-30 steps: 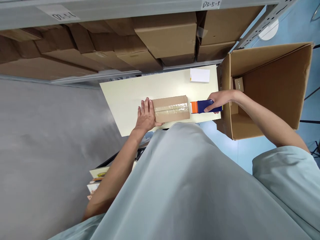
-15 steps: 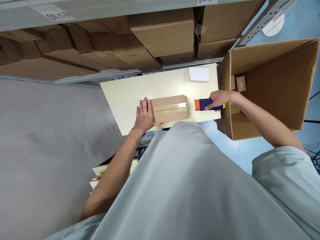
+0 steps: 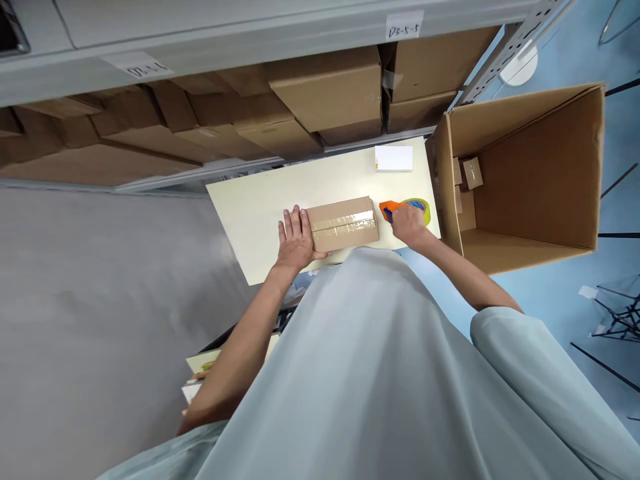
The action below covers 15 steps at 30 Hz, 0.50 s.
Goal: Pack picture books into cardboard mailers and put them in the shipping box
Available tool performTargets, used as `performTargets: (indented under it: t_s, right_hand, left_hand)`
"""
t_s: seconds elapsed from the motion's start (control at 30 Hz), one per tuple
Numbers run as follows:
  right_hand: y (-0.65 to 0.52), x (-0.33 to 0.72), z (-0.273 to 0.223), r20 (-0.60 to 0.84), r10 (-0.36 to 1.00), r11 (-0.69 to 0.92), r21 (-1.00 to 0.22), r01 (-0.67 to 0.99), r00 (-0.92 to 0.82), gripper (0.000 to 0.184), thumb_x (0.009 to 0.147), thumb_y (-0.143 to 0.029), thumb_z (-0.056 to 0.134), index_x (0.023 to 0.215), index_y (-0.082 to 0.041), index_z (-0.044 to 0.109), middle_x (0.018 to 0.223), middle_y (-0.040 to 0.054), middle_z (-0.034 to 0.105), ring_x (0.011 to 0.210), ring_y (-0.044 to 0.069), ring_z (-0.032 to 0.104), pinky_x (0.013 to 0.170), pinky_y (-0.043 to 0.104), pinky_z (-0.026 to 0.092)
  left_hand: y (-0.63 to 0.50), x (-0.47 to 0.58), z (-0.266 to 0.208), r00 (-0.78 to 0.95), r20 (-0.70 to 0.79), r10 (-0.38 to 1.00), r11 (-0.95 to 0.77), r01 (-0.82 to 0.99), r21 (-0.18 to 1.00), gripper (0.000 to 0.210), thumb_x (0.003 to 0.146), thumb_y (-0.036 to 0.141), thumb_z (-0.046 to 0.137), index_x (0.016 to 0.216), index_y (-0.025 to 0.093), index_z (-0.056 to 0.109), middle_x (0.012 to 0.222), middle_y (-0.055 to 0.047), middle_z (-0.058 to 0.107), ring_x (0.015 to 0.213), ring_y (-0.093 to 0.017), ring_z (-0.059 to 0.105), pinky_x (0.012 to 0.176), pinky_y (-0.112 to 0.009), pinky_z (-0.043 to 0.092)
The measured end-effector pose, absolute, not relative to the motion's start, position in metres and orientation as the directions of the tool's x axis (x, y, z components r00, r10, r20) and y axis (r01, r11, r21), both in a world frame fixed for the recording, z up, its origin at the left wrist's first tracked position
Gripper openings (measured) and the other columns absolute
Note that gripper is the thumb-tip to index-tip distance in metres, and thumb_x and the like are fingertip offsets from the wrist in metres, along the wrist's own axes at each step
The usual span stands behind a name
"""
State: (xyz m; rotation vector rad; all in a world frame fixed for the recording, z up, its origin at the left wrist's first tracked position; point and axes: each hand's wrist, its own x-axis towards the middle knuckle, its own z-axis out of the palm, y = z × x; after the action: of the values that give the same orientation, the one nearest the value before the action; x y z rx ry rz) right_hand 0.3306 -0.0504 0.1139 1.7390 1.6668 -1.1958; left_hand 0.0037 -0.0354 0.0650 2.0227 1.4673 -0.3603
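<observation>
A long brown cardboard box (image 3: 343, 225) lies on the cream tabletop (image 3: 265, 200), with shiny clear tape along its upper face. My left hand (image 3: 295, 241) rests flat against its left end, fingers stretched and spread. Just past the box's right end, my right hand (image 3: 409, 225) is wrapped round a tape dispenser (image 3: 391, 209) with an orange front and a dark blue body. A yellow-edged roll of tape (image 3: 425, 211) shows behind the knuckles. The fingers hide most of the dispenser's handle.
A small white box (image 3: 394, 159) lies at the table's back right. Beyond the right edge stands a large open carton (image 3: 540, 193) with small brown boxes (image 3: 472, 173) inside. Shelving (image 3: 300, 40) holding several cardboard boxes (image 3: 330, 87) runs along the back.
My right hand has moved left toward the box and turned the tape dispenser, so its tape roll now shows. My left hand stays on the box's left end. The camera view has shifted slightly.
</observation>
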Motion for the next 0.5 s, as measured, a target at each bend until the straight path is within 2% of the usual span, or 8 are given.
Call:
performTargets:
  t_s: [0.1,0.2,0.33,0.4,0.5]
  right_hand:
    - [-0.063,0.329,0.126,-0.753,0.648,-0.249,-0.063,0.967,0.118,0.045,0.106,-0.039,0.059,0.142,-0.013,0.067,0.130,0.0291,0.076,0.121,0.044,0.073,0.094,0.046,0.054]
    - [-0.068,0.332,0.149,-0.716,0.676,-0.301,-0.053,0.952,0.174,0.055,0.108,-0.045,0.058,0.144,-0.003,0.062,0.124,0.0331,0.076,0.121,0.046,0.074,0.100,0.048,0.052]
    - [-0.056,0.329,0.187,-0.657,0.737,-0.265,-0.059,0.962,0.162,0.064,0.110,-0.048,0.055,0.151,0.001,0.054,0.124,0.0326,0.077,0.122,0.045,0.074,0.110,0.047,0.048]
    - [-0.043,0.319,0.209,-0.628,0.772,-0.200,-0.088,0.976,0.102,0.063,0.111,-0.046,0.051,0.153,0.001,0.051,0.123,0.0316,0.078,0.122,0.045,0.075,0.111,0.049,0.048]
    - [-0.017,0.296,0.242,-0.540,0.841,-0.068,-0.137,0.988,-0.017,0.055,0.111,-0.039,0.048,0.149,0.001,0.053,0.118,0.0292,0.080,0.118,0.044,0.077,0.107,0.050,0.052]
  left_hand:
    - [-0.036,0.007,0.070,0.347,-0.543,0.764,-0.191,0.927,0.324,0.162,0.069,0.091,0.081,0.177,-0.005,0.007,0.182,-0.039,-0.001,0.171,-0.056,-0.011,0.134,-0.075,-0.004]
    - [-0.040,0.021,0.079,0.420,-0.482,0.769,-0.211,0.878,0.430,0.157,0.072,0.092,0.079,0.179,0.000,0.009,0.182,-0.038,-0.001,0.170,-0.056,-0.012,0.132,-0.079,-0.004]
    - [-0.044,0.056,0.107,0.624,-0.214,0.751,-0.380,0.674,0.634,0.139,0.083,0.079,0.081,0.181,0.012,0.010,0.185,-0.032,0.004,0.172,-0.050,-0.011,0.135,-0.075,-0.001]
    - [-0.041,0.070,0.129,0.694,-0.056,0.718,-0.513,0.581,0.633,0.130,0.089,0.071,0.081,0.182,0.018,0.008,0.186,-0.028,0.006,0.173,-0.046,-0.009,0.137,-0.072,-0.001]
    - [-0.024,0.076,0.165,0.724,0.118,0.680,-0.664,0.539,0.518,0.105,0.106,0.048,0.066,0.182,0.020,0.000,0.187,-0.022,0.008,0.174,-0.040,-0.007,0.139,-0.071,0.004]
